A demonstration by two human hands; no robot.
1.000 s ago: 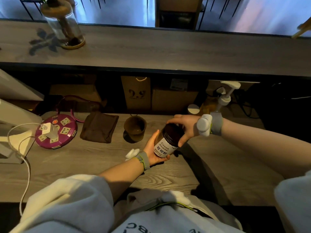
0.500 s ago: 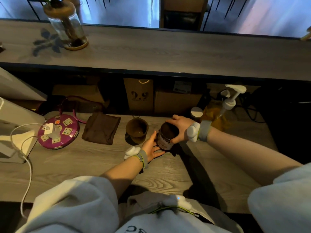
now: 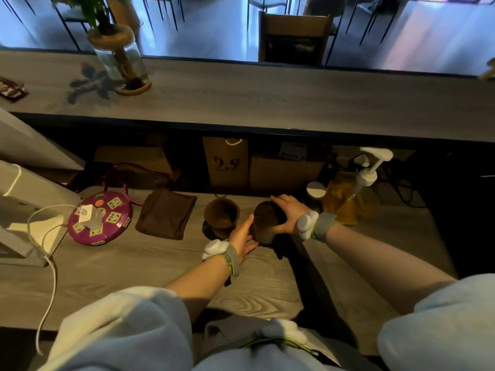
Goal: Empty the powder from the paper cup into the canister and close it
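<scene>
Your right hand (image 3: 285,213) clamps one dark canister (image 3: 265,223) standing on the table (image 3: 139,269) beside one paper cup (image 3: 221,217), while your left hand (image 3: 242,238), fingers spread, rests against its side.

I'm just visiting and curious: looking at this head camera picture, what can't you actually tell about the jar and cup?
- Canister: whether its lid is screwed tight; the right hand covers the top.
- Canister label: faces away, dim and blurred.
- Paper cup: whether powder remains; its inside is dark.
- Left hand: whether it presses the canister or only rests beside it.
- Pump bottle: its contents, in shadow.
</scene>
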